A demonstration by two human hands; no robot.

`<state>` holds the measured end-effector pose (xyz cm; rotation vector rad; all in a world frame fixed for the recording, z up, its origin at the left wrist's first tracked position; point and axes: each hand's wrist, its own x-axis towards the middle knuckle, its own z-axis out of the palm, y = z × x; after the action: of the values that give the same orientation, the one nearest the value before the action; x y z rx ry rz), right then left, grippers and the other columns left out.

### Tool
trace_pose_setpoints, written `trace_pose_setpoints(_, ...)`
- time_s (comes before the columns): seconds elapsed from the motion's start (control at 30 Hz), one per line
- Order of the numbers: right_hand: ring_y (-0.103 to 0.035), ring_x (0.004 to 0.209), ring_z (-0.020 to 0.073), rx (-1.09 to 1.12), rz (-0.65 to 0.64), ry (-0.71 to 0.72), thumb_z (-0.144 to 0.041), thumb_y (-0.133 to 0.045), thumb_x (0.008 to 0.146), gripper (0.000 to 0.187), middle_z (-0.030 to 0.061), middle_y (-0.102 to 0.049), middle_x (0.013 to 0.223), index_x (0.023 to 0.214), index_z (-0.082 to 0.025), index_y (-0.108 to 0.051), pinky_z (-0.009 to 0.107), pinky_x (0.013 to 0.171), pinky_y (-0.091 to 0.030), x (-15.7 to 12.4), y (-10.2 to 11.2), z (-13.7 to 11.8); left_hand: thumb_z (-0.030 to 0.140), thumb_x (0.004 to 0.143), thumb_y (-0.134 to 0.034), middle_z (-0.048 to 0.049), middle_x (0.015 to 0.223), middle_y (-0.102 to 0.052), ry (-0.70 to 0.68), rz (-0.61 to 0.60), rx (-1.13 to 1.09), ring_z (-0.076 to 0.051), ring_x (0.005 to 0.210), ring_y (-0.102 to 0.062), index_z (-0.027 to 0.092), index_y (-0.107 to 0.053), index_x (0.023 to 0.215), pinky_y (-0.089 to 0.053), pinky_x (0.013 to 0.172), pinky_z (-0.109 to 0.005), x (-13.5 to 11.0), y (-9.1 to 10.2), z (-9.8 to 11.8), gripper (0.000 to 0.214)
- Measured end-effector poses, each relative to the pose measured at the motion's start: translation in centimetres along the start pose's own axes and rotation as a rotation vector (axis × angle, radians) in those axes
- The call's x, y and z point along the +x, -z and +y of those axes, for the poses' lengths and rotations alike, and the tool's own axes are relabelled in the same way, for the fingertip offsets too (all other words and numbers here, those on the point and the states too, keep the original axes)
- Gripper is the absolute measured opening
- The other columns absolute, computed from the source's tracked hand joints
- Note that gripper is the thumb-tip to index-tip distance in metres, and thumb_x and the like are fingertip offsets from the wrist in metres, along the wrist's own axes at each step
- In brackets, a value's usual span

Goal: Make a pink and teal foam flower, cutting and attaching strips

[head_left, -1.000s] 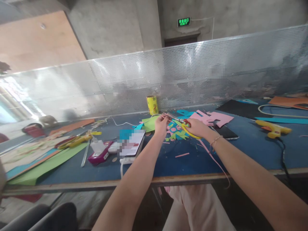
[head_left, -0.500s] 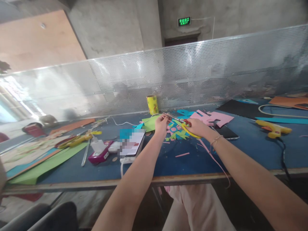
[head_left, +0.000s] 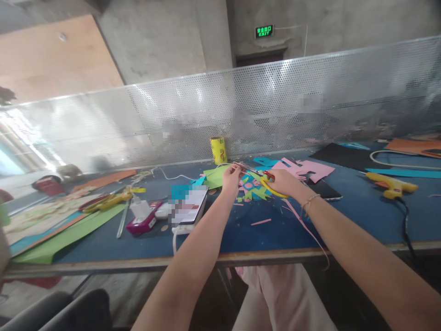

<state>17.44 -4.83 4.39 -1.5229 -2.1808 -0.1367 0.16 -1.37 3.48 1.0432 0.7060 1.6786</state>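
Note:
My right hand [head_left: 281, 183] is closed around the handles of a pair of scissors [head_left: 267, 182] with yellow and red grips. Their metal blades point left, toward the fingertips of my left hand [head_left: 233, 175]. That left hand is pinched at the blade tips, on something too small to make out. Below the scissors lies a pile of cut paper scraps [head_left: 254, 187] in green, blue and pink. Pink cut sheets [head_left: 319, 170] rest beyond my right hand, and a long thin pink strip [head_left: 308, 226] hangs over the table's front edge.
Left of my forearm are a phone [head_left: 193, 207] on a white power strip and a purple socket block [head_left: 146, 223]. Another pair of yellow-handled scissors [head_left: 110, 201] lies on papers further left. A yellow glue gun [head_left: 392, 184] sits at right; a yellow roll [head_left: 218, 151] stands by the mesh screen.

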Motion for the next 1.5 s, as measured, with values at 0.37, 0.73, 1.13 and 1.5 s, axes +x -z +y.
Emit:
trace_pose_setpoints(0.37, -0.042, 0.049, 0.0109, 0.026, -0.024, -0.046, -0.05, -0.048, 0.071, 0.035, 0.0028, -0.055, 0.056, 0.06, -0.017, -0.053, 0.024, 0.048, -0.025, -0.03, 0.55, 0.08, 0.019, 0.065, -0.061, 0.0024, 0.057, -0.052, 0.021, -0.007, -0.004, -0.007, 0.057, -0.051, 0.015, -0.047, 0.057, -0.042, 0.064, -0.022, 0.04, 0.16, -0.04, 0.017)
trace_pose_setpoints(0.73, -0.04, 0.049, 0.0107, 0.016, -0.023, -0.046, -0.05, -0.049, 0.07, 0.036, 0.0015, -0.051, 0.052, 0.06, -0.017, -0.054, 0.024, 0.048, -0.022, -0.11, 0.75, 0.19, 0.018, 0.065, -0.06, 0.0025, 0.057, -0.053, 0.023, -0.001, 0.004, -0.007, 0.057, -0.051, 0.015, -0.047, 0.056, -0.042, 0.065, -0.023, 0.11, 0.15, -0.14, 0.016)
trace_pose_setpoints(1.13, -0.044, 0.051, 0.0115, 0.005, -0.034, -0.034, -0.049, -0.048, 0.071, 0.034, 0.0024, -0.054, 0.055, 0.06, -0.017, -0.054, 0.024, 0.049, -0.024, 0.07, 0.64, 0.42, 0.017, 0.064, -0.062, 0.0028, 0.055, -0.053, 0.047, -0.003, -0.009, -0.006, 0.056, -0.051, 0.015, -0.048, 0.057, -0.043, 0.066, -0.022, 0.21, 0.36, -0.25, 0.016)
trace_pose_setpoints(1.5, -0.054, 0.064, 0.0175, -0.057, -0.073, -0.068, -0.048, -0.045, 0.075, 0.031, 0.0092, -0.063, 0.074, 0.072, -0.018, -0.054, 0.025, 0.052, -0.028, -0.31, 0.77, -0.02, 0.017, 0.063, -0.063, 0.0014, 0.059, -0.055, 0.04, -0.046, -0.02, -0.007, 0.059, -0.053, 0.014, -0.052, 0.06, -0.044, 0.07, -0.024, -0.03, 0.21, -0.24, 0.012)
